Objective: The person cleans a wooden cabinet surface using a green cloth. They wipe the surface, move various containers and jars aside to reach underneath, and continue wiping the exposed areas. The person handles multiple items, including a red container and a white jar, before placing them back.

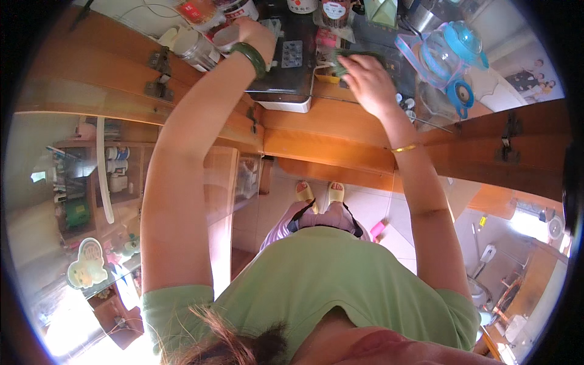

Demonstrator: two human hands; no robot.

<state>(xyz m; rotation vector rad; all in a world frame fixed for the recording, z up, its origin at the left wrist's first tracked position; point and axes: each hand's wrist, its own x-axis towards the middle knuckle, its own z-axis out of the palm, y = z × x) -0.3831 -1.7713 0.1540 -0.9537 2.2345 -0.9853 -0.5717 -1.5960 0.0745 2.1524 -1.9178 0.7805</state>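
My left hand (258, 39), with a dark green bangle at the wrist, has its fingers curled against the far side of a small translucent container (225, 39); its thumb is hidden. Beside it lies a clear jar with a metallic look (194, 50). My right hand (370, 84), a gold bracelet on its wrist, presses its fingers on a dark green cloth (340, 65), slightly blurred. Between the hands lies a black-topped white-edged box or appliance (285, 106) carrying a blister pack (292, 54). A pink packet (326, 37) sits just beyond the cloth.
Several food jars (335, 10) line the back. At right stand a clear glass teapot with a blue lid (445, 50) and a blue ring-shaped lid (460, 96). Small bottles (405, 107) sit near my right wrist. Hinged glass cabinet doors (123, 182) flank my body below the wooden edge (328, 141).
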